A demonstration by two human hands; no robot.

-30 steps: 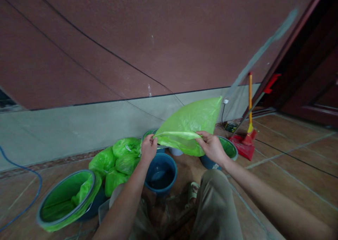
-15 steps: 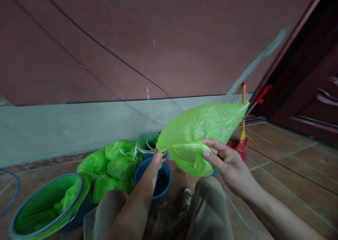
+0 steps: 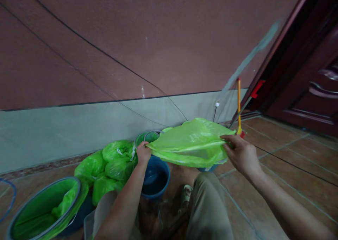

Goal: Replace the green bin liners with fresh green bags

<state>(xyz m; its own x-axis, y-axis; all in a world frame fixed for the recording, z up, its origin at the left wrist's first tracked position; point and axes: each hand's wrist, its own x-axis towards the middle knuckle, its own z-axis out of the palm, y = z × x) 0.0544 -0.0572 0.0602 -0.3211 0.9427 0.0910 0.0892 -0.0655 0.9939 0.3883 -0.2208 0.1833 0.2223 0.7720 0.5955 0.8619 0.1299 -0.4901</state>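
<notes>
Green plastic bag point(image 3: 195, 136), just one, hangs spread above the floor point(image 3: 274, 134) between two hands: the left hand point(image 3: 144, 152) pinches its left end, the right hand point(image 3: 241, 153) its right end, fingers closed narrowly. Nearby sit one blue bucket point(image 3: 165, 189), one large lined bin point(image 3: 78, 190), two smaller bins point(image 3: 139, 137).

You have a dark red door point(image 3: 311, 95) with a yellow broom handle point(image 3: 239, 102) upright to its left and a red piece point(image 3: 258, 88) just beside its frame. Farther left of the door, you see a white plug point(image 3: 217, 104) on the wall point(image 3: 111, 28) and a dark cable point(image 3: 97, 49) slanting across it. A black cord point(image 3: 293, 164) crosses the tiled floor point(image 3: 280, 194) before the door; a blue hose point(image 3: 14, 195) curves well left of the door.
</notes>
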